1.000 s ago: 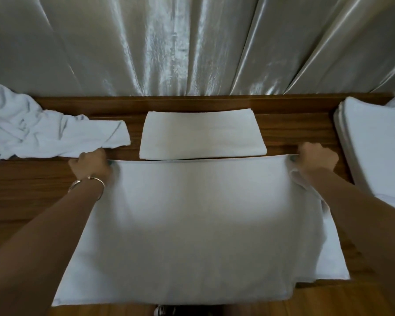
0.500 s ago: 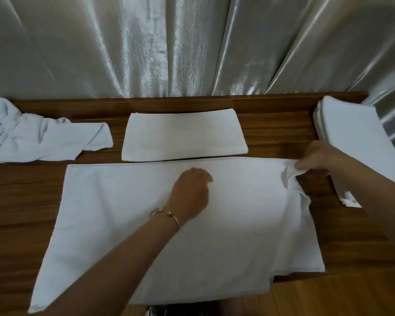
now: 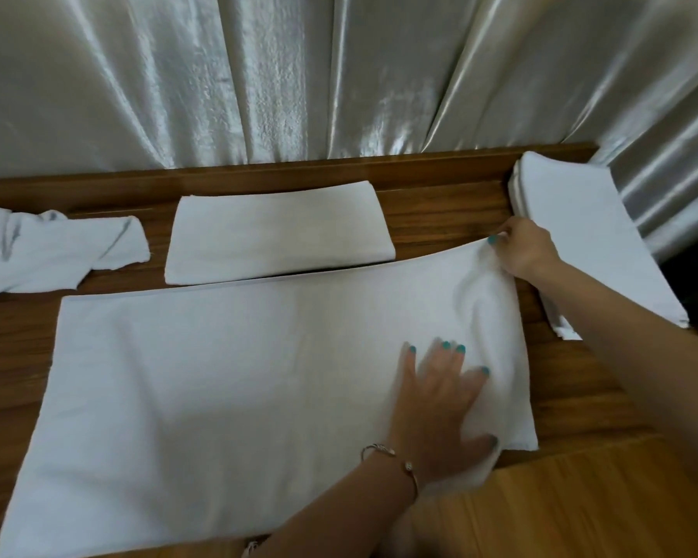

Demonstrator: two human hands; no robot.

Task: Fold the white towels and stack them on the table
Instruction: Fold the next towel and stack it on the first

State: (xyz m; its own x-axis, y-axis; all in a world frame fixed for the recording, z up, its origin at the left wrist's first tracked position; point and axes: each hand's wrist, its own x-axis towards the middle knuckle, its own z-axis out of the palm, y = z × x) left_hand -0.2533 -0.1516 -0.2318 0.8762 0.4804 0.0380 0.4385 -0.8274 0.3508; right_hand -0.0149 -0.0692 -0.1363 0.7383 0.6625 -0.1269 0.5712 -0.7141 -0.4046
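A large white towel (image 3: 218, 376) lies spread flat across the wooden table (image 3: 440, 211). My left hand (image 3: 440, 400) presses flat on its right part with fingers spread. My right hand (image 3: 520, 247) pinches the towel's far right corner, lifted slightly off the table. A folded white towel (image 3: 279, 235) lies behind the spread one at the table's middle back. A stack of folded towels (image 3: 589, 235) sits at the right edge, just beyond my right hand.
A crumpled pile of unfolded white towels (image 3: 53, 251) lies at the far left. A shiny grey curtain (image 3: 299, 74) hangs right behind the table. A lighter wooden surface (image 3: 581, 509) shows at the front right.
My left hand has slid across the towel from its far left corner to the right part, smoothing it. My right hand keeps hold of the far right corner.
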